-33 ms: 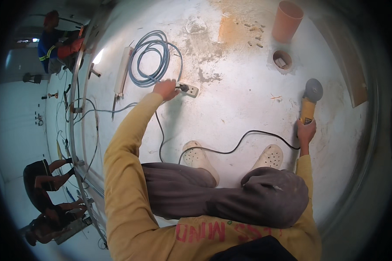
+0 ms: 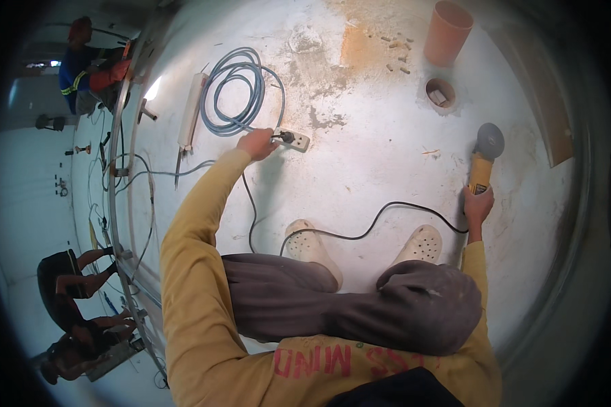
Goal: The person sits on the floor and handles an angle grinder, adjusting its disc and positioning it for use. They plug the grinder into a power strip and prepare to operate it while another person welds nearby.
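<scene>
From where I'm standing, the pale, stained floor (image 2: 366, 169) holds a loose coil of blue cable (image 2: 259, 91) and, well to its right, a terracotta pipe (image 2: 448, 34). The person's right hand (image 2: 479, 205) is wrapped around a yellow angle grinder (image 2: 480, 171), its grey disc pointing away. Near the coil, the left hand (image 2: 256, 144) has its fingers closed on a black cord (image 2: 255, 214), just beside a whitish socket block (image 2: 300, 141) with a dark plug (image 2: 287, 137) in it.

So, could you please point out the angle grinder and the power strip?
Angle grinder (image 2: 480, 169): head view, on its yellow body.
Power strip (image 2: 300, 142): head view, on its pale socket face.
</scene>
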Demonstrator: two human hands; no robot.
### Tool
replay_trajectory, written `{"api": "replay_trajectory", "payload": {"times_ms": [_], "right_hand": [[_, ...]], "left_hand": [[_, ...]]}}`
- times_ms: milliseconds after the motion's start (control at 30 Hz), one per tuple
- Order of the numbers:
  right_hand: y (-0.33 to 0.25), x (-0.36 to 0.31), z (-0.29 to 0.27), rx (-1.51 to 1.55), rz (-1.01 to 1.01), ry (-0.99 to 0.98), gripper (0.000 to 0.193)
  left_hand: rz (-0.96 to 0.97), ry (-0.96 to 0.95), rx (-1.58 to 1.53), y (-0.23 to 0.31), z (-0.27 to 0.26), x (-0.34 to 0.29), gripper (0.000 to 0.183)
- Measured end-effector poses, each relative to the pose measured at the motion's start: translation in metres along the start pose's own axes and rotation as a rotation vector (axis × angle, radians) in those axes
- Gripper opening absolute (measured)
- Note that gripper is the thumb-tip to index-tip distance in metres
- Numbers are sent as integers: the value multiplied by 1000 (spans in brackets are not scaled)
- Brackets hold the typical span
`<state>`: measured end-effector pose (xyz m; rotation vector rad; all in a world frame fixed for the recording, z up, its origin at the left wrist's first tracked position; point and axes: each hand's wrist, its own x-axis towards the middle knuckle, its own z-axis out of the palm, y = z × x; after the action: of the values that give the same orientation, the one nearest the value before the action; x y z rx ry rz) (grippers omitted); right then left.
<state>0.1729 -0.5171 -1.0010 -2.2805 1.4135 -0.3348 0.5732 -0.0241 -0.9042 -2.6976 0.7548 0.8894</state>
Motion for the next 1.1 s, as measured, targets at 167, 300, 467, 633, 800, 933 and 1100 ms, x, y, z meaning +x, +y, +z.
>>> {"api": "replay_trajectory", "payload": {"times_ms": [167,300,467,633,800,933,1100], "right_hand": [[13,3,9,-26,29,-4,56],[16,10,11,-45,5,-30,63],[17,10,9,2,40,-101,71],[14,8,10,-123,75,-82,77],[13,10,10,-92,62,-91,85],[15,10,11,-113,62,-74,85],[17,11,13,-77,92,-121,85]], "left_hand": [[16,175,-199,-11,16,-11,26],[65,314,-262,0,-3,-13,26],[196,404,-461,11,-35,-27,29],[80,390,-695,-3,-39,-37,33],[41,306,-672,-19,-5,-40,35],[306,429,-501,-14,10,-30,32],[115,195,-492,0,5,-12,31]]}}
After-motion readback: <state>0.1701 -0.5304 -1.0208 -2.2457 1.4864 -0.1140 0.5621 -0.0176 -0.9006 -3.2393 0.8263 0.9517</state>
